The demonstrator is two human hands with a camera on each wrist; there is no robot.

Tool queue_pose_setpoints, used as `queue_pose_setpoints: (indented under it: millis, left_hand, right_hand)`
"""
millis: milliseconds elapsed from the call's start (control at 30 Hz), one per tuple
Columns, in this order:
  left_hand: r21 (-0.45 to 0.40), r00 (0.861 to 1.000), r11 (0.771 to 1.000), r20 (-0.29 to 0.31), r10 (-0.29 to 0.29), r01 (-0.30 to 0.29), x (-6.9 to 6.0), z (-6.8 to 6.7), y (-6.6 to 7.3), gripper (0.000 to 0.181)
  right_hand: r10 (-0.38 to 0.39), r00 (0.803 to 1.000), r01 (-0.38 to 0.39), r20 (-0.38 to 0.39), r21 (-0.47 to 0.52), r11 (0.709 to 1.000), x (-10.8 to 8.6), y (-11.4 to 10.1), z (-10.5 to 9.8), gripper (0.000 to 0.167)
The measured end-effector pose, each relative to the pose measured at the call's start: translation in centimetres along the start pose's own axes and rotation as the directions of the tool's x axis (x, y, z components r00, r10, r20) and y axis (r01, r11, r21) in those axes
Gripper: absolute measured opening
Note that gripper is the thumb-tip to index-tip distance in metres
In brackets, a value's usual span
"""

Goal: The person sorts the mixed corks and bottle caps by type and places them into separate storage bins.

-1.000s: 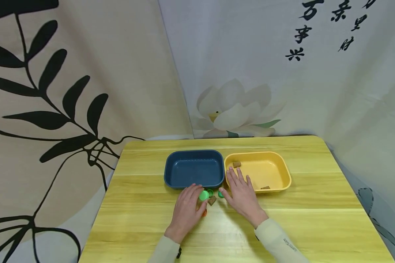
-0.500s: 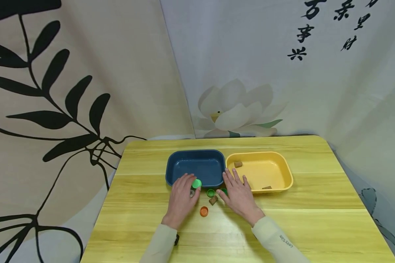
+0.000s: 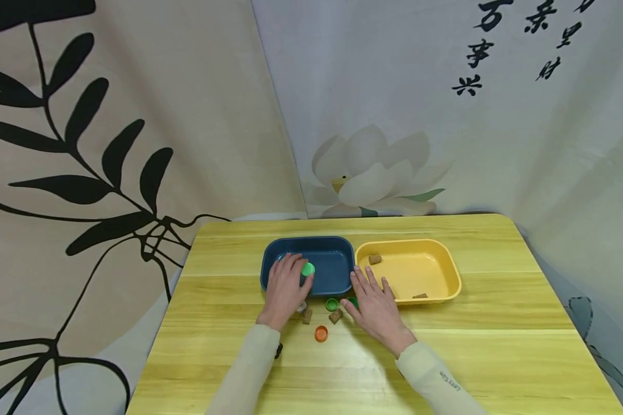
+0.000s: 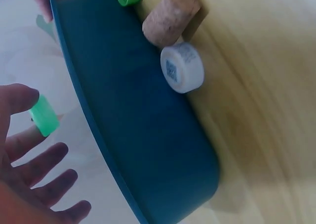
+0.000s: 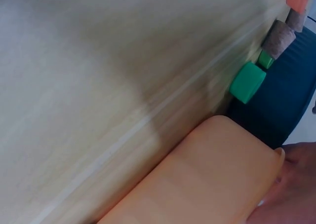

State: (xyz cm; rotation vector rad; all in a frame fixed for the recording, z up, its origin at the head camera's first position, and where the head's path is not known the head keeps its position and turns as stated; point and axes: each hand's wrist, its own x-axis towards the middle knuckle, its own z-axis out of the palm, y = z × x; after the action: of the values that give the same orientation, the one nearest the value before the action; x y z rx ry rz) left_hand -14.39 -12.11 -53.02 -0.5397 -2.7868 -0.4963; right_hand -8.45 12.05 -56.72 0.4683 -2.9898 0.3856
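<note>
Over the dark blue tray [image 3: 337,286], the left hand [image 3: 284,291] pinches a light green cap [image 3: 308,269] between thumb and a finger. In the left wrist view that cap [image 4: 45,116] is held beyond the tray's rim [image 4: 94,128], the other fingers of the hand [image 4: 29,179] spread. The right hand [image 3: 378,308] lies with extended fingers at the near left corner of the yellow tray [image 3: 449,288], its thumb by a green cap [image 3: 353,302]. In the right wrist view, part of this hand [image 5: 289,189] shows beside the tray's edge.
In front of the blue tray lie a green cap [image 3: 331,304], corks [image 3: 336,315] [image 3: 307,316], an orange cap [image 3: 321,333] and a white cap [image 4: 182,67]. Two brown corks [image 3: 375,259] [image 3: 420,295] are inside the yellow tray. A patterned curtain [image 3: 228,115] hangs behind.
The left hand has moved from the table up over the blue tray with the light green cap, uncovering the orange cap and a cork. The right hand has barely moved.
</note>
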Motion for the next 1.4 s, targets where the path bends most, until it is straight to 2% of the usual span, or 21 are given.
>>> queue_pose_setpoints:
  millis: [200,400,733,1000,1267,1333,1400]
  left_hand:
    - [0.056,0.997,0.998,0.073,-0.023,0.019,1.7,0.6,-0.3,0.038]
    - [0.095,0.987,0.995,0.149,-0.052,0.038,3.0,1.4,-0.6,0.037]
    - [0.149,0.948,0.985,0.291,-0.132,0.091,4.2,2.6,-0.6,0.033]
    - [0.183,0.930,0.979,0.339,-0.145,0.086,4.5,3.7,-1.1,0.033]
    - [0.146,0.908,0.981,0.382,-0.175,0.127,4.3,3.7,-1.3,0.040]
    - [0.132,0.910,0.982,0.375,-0.177,0.137,4.2,3.5,-1.3,0.046]
    - [0.116,0.920,0.983,0.350,-0.175,0.143,4.0,3.2,-1.3,0.052]
  right_hand:
    - [0.001,1.000,-0.001,0.006,-0.012,1.000,0.0,0.0,0.1,0.076]
    - [0.004,1.000,-0.004,0.009,-0.008,1.000,0.0,-0.1,0.0,0.075]
    - [-0.002,1.000,0.002,-0.013,0.005,1.000,-0.1,-0.3,0.2,0.075]
    - [-0.004,1.000,0.004,-0.008,0.022,1.000,-0.1,-0.4,0.0,0.077]
    - [-0.005,1.000,0.005,-0.001,0.017,1.000,0.0,-0.4,0.0,0.077]
    - [-0.007,1.000,0.007,-0.004,0.016,1.000,0.0,-0.4,0.0,0.078]
    - [-0.007,1.000,0.007,-0.004,0.013,1.000,0.0,-0.4,0.0,0.078]
